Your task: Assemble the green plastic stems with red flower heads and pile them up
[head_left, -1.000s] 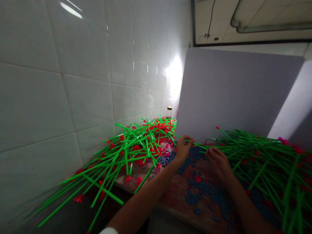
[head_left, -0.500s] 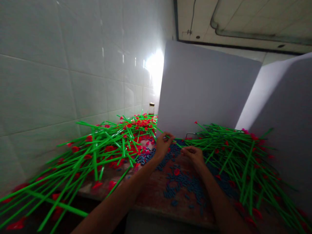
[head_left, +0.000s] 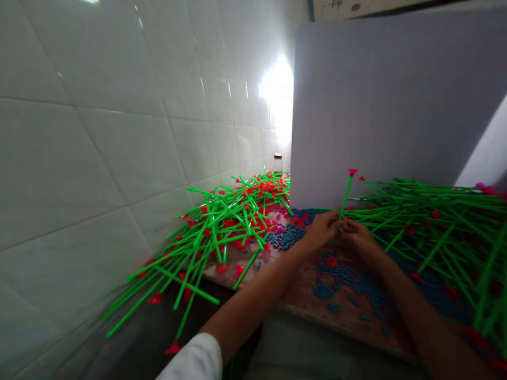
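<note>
My left hand (head_left: 322, 229) and my right hand (head_left: 356, 235) meet over the middle of the reddish table (head_left: 301, 287), fingers pinched together. Between them stands a green stick (head_left: 346, 196) with a red cap, nearly upright; both hands grip its lower end. Small blue pieces (head_left: 344, 279) lie scattered on the table under and in front of my hands. A heap of green sticks with red caps (head_left: 225, 227) lies to the left, and a second heap of green sticks (head_left: 431, 221) lies to the right.
A white tiled wall (head_left: 119, 132) runs along the left. A grey panel (head_left: 380, 105) stands behind the table. A small jar (head_left: 278, 163) sits at the back by the wall. Some sticks overhang the table's left edge.
My hands have come together and raised one green stick from lying flat to nearly upright. The view has shifted left and down.
</note>
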A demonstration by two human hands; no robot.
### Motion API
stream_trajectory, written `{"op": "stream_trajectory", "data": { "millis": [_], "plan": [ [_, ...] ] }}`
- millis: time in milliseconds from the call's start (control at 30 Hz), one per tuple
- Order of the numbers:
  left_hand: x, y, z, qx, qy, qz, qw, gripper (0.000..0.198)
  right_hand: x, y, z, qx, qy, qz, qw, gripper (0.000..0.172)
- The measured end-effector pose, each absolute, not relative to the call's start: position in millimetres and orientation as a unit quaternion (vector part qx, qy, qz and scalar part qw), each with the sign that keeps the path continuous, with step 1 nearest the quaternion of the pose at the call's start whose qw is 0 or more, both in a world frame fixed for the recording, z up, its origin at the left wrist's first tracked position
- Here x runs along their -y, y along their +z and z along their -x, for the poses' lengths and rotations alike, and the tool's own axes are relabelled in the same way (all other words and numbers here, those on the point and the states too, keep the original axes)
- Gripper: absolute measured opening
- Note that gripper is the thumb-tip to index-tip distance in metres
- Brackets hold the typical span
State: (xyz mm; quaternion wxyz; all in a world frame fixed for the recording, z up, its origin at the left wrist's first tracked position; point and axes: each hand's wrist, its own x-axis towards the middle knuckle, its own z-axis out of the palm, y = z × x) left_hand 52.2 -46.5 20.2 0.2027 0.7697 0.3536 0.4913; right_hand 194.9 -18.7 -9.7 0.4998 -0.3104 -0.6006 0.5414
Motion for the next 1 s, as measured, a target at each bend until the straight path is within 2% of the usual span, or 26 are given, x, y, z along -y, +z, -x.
{"op": "stream_trajectory", "data": {
  "millis": [133,367,567,667,767,900,933,1000],
  "plan": [
    [46.5,19.4,-51.4,-0.350,0.494,-0.765,0.220,0.017,25.6,-5.8,-193.9,0.668,0.460,0.320,0.490,0.031],
    [43.6,21.0,-54.4,-0.335,0.505,-0.761,0.230,0.014,27.6,3.1,-192.9,0.727,0.372,0.332,0.472,0.035],
    [44.0,17.0,-56.7,-0.339,0.528,-0.750,0.210,0.012,22.7,-9.3,-195.9,0.726,0.370,0.328,0.478,0.026],
    [50.2,19.9,-53.8,-0.342,0.528,-0.753,0.193,0.013,32.4,2.1,-194.2,0.716,0.388,0.324,0.482,0.022],
    [54.1,21.5,-50.5,-0.337,0.540,-0.755,0.155,0.014,59.5,42.5,-194.1,0.699,0.366,0.284,0.545,0.053],
    [50.8,19.3,-47.6,-0.320,0.531,-0.763,0.184,0.019,137.5,94.6,-219.2,0.703,0.348,0.198,0.588,0.063],
    [49.9,19.0,-47.1,-0.320,0.529,-0.761,0.196,0.019,160.8,99.9,-232.7,0.691,0.343,0.205,0.602,0.059],
    [48.5,19.0,-46.4,-0.326,0.526,-0.757,0.209,0.019,202.5,102.9,-265.3,0.647,0.332,0.274,0.629,0.034]
  ]
}}
